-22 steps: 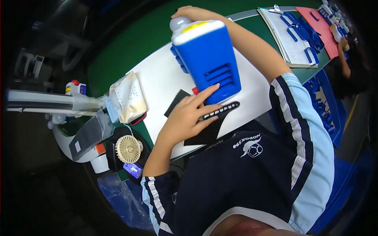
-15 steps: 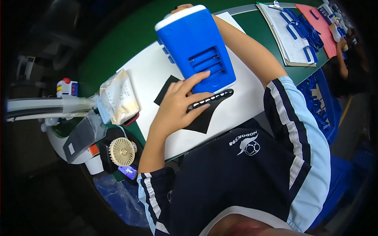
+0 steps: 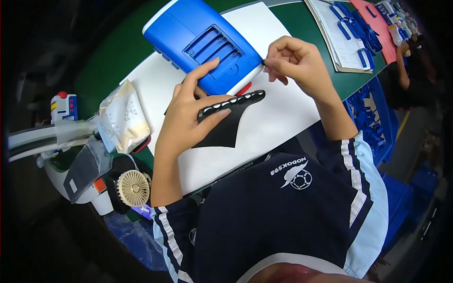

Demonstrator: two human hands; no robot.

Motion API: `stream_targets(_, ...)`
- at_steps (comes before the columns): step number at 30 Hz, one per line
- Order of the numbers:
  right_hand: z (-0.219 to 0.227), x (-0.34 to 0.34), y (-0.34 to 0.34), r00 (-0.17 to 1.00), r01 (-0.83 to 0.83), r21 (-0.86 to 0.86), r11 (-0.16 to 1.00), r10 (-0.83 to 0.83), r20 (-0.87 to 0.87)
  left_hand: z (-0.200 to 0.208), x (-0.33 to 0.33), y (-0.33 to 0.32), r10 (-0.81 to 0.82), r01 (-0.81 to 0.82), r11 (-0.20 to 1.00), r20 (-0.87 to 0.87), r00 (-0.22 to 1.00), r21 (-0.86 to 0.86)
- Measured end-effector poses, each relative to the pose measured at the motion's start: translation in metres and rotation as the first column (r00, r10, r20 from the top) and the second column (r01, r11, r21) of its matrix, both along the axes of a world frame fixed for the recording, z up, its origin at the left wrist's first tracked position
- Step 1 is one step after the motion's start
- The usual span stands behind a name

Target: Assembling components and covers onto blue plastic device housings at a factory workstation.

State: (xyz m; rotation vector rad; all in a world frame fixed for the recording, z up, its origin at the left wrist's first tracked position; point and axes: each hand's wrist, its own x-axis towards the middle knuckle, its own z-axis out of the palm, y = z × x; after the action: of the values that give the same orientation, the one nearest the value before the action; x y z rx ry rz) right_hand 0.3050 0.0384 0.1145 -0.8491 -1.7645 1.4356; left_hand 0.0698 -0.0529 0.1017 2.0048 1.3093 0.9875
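Observation:
A blue plastic case (image 3: pixel 188 35) with white edges lies tilted over the white board (image 3: pixel 167 162), its battery compartment (image 3: pixel 212 45) uncovered. My left hand (image 3: pixel 181 111) is closed at the case's near left edge, with the index finger on the face beside the compartment and other fingers hidden. Its thumb presses on a slim black strip (image 3: pixel 231 103) with a row of shiny white spots. Beneath lies a black sheet (image 3: pixel 226 129). At the case's right corner my right hand (image 3: pixel 297 66) pinches a tiny dark thing, too small to name. A red part (image 3: pixel 245 88) shows under that corner.
Left of the board are a plastic-wrapped packet (image 3: pixel 125 118), a small cream fan (image 3: pixel 133 187) and a white-and-blue device (image 3: pixel 63 107). At the far right, a clipboard (image 3: pixel 325 42) carries blue parts; a blue bin (image 3: pixel 373 118) holds more. Another person's arm (image 3: pixel 402 68) is beyond.
My right hand has come from the case's far end to its near right corner, and now pinches something small. The case has turned and shifted left; my left hand stays on it.

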Motion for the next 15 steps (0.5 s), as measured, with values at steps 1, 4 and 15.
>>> stream_targets(1,0.000,-0.002,0.003,1.000,-0.013,0.011,1.000,0.013,0.022,0.001,0.001,0.001,0.003,-0.003,1.000,0.011,1.000,-0.004)
stream_targets(4,0.002,-0.004,0.009,0.997,-0.072,-0.072,0.995,0.073,0.016,0.001,0.001,0.002,-0.006,0.006,1.000,-0.015,1.000,0.008)
stream_targets(15,0.003,-0.009,0.017,0.981,-0.067,-0.013,0.998,0.068,0.179,-0.002,-0.002,0.004,-0.044,0.047,0.998,-0.068,0.997,0.034)
